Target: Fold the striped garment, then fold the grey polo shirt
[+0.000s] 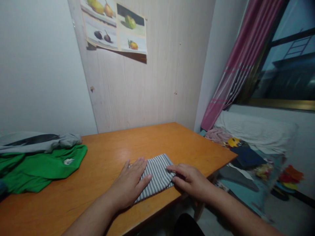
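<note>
A grey-and-white striped cloth [157, 173], folded into a small flat packet, lies near the front edge of the wooden table [128, 144]. Across its left side my left hand [131, 180] rests flat, fingers stretched out and thumb apart. My right hand [188, 178] pinches the cloth's right edge between thumb and fingers. Part of the cloth's left side is hidden under my left palm. Whether it is a garment or a plain piece of fabric I cannot tell.
A green garment [49, 167] and a grey one [61, 142] lie heaped at the table's left. To the right, below the pink curtain [228, 75], a low surface holds a white cloth [256, 134] and assorted clothes. A fruit-picture poster [115, 28] hangs on the wall.
</note>
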Motion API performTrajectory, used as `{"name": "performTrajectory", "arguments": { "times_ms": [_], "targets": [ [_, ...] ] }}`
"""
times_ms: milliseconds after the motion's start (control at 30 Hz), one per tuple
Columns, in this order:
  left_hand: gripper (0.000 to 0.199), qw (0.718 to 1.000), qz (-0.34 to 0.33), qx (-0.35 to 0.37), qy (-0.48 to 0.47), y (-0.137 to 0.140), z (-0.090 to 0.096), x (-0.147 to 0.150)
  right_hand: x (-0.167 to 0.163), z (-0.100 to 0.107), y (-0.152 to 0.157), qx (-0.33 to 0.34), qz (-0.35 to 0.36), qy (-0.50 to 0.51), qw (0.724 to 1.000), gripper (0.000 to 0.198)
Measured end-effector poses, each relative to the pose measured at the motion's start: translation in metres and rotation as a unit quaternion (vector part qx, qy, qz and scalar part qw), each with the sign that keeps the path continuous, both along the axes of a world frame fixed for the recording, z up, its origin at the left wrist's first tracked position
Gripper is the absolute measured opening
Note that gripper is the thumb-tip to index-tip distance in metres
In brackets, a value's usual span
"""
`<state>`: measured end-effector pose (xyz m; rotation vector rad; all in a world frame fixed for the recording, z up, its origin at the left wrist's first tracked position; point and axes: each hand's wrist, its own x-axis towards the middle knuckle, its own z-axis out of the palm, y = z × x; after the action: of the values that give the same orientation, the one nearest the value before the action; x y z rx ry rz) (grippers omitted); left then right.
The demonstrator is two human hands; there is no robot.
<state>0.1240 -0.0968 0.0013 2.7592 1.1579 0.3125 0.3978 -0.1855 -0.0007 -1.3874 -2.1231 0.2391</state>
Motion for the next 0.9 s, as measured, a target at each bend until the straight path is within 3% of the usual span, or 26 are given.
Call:
{"name": "performTrajectory", "arguments": {
  "times_ms": [100, 233, 467, 733, 900],
  "targets": [
    [0.068, 0.999, -0.022, 0.039, -0.009, 0.0, 0.001, -0.001, 0.0, -0.002, 0.002, -0.019, 0.033, 0.022, 0.999, 0.051],
    [0.061, 0.995, -0.061, 0.071, -0.03, -0.001, 0.003, -0.002, 0.0, -0.007, 0.008, 0.002, 0.01, 0.044, 0.999, 0.043],
    [0.067, 0.997, -0.063, 0.037, -0.02, -0.003, 0.0, -0.002, 0.0, -0.013, 0.013, 0.056, -0.021, 0.068, 0.996, 0.037],
    [0.072, 0.997, -0.065, 0.03, -0.008, -0.005, -0.002, -0.002, 0.013, -0.021, 0.003, 0.096, 0.012, 0.009, 0.995, 0.038],
    [0.073, 0.998, -0.062, 0.029, -0.012, -0.005, -0.002, -0.001, 0.01, -0.007, 0.006, 0.101, -0.097, 0.072, 0.988, 0.029]
  ]
}}
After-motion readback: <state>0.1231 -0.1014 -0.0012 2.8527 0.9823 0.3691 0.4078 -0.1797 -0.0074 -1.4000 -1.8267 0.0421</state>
